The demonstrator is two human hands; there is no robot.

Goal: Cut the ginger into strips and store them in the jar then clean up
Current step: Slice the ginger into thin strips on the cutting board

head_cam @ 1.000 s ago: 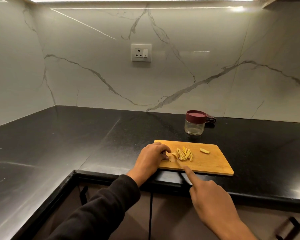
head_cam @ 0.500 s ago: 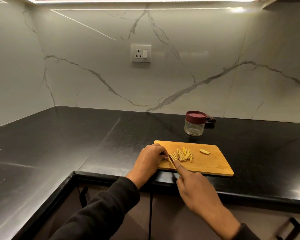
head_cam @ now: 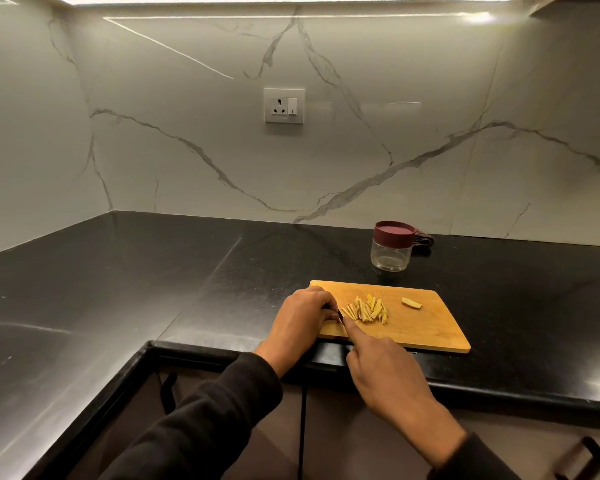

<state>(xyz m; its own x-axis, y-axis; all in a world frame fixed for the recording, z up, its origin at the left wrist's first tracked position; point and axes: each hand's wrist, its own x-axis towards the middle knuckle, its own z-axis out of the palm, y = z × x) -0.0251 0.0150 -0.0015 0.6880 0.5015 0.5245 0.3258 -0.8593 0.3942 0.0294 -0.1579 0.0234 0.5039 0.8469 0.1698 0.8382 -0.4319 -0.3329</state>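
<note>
The left hand curls at the near left corner of the cutting board, its grip bunched over something too hidden to name, probably pinning a ginger piece for the blade. Just right of it a dark knife tip shows; the right hand appears wrapped on the handle, forefinger stretched along the spine to steer. Just past that grip lie the ginger strips, heaped aside. Further right sits one uncut ginger chunk. Beyond, on the tabletop, the lidded jar waits, apart.
</note>
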